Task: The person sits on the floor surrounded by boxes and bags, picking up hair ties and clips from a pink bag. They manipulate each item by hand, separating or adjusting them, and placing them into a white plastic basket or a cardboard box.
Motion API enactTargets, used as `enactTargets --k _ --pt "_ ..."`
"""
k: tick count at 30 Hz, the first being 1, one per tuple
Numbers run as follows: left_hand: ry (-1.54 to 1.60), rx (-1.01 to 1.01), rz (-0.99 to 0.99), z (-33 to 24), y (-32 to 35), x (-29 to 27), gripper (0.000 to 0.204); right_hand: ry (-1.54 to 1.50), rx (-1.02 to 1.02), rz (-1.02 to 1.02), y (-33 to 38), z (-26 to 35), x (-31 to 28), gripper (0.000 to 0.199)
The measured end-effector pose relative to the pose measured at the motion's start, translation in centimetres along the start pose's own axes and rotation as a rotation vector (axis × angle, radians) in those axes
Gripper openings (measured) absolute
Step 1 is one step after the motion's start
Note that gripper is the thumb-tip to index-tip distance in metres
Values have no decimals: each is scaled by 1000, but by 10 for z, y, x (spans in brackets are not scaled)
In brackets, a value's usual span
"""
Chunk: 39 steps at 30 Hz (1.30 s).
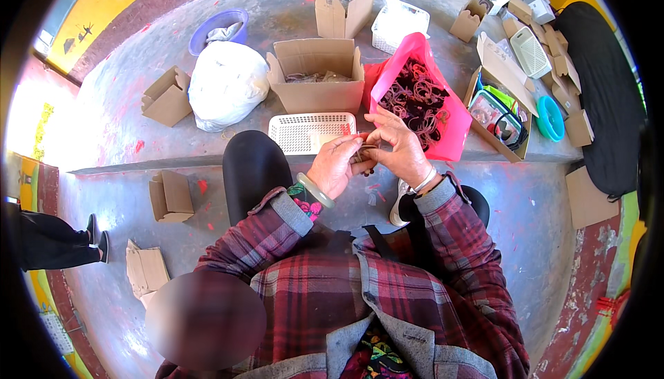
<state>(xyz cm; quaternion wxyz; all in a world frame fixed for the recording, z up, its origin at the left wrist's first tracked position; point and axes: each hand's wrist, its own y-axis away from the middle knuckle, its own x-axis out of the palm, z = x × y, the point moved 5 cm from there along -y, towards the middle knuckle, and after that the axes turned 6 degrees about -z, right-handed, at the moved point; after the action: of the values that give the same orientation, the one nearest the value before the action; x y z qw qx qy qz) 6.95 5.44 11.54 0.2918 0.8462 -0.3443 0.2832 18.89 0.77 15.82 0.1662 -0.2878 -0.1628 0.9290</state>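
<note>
**Two hands on one small dark piece above the step**

The person sits on a grey concrete step [124,123], both hands meeting at knee height. The left hand [335,164] and the right hand [400,151] have their fingers pinched together around one small dark item [365,151], possibly a band or ring; it is too small to tell. It sits between the fingertips, just in front of one white mesh tray [308,132]. Just beyond the right hand stands one pink bag [453,119], open and full of dark loops. Behind the tray are two open cardboard boxes [316,78], one behind the other, with one white sack [227,83] and one blue bowl [218,28] to the left. A second white basket [398,23] lies further back.
</note>
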Motion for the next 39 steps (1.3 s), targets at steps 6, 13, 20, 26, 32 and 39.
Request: enactTargets --k 6,13,20,26,32,39 --pt "28 -12 -10 0 0 0 29 -53 35 -27 -2 4 -3 15" --pt "74 -26 -6 3 -2 -5 30 -10 3 -5 -1 0 -3 12" --pt "-25 -46 -38 2 1 -3 30 16 -23 20 0 4 -3 11" --pt "-88 -28 -15 1 3 0 32 -59 51 31 0 0 -1 12" --pt "-70 -12 -19 4 0 -4 32 -86 32 60 -1 5 -3 10" --pt "-117 27 -12 6 -1 -4 33 3 -22 51 -2 10 -3 9"
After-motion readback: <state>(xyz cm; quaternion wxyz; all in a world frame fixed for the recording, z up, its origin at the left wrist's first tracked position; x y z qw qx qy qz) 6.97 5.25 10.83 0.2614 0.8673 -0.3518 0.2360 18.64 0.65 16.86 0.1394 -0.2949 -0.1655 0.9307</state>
